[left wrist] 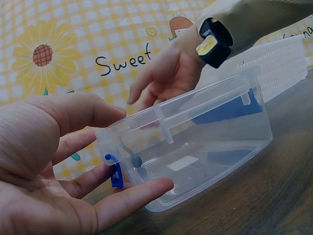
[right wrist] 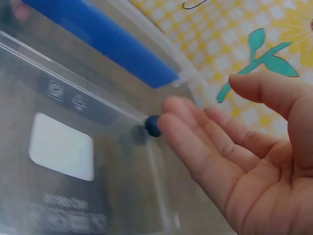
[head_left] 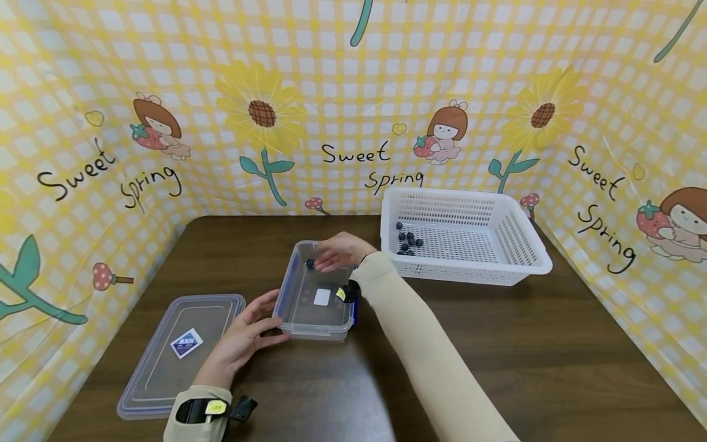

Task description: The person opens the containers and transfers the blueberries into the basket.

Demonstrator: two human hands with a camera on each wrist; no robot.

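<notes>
A clear plastic food container with blue side clips stands lidless in front of me. One blueberry lies inside its far-left part. My right hand is over that end, its fingertips close to the berry in the right wrist view, with nothing held. Whether they touch it, I cannot tell. My left hand rests against the container's near-left corner, thumb near the rim and fairly straight fingers spread along the outside. A blue clip hangs down beside those fingers.
To the right, a white perforated basket holds several blueberries at its left end. A clear lid with a blue-white label lies on the dark wooden table at left. A yellow checked cloth surrounds the table.
</notes>
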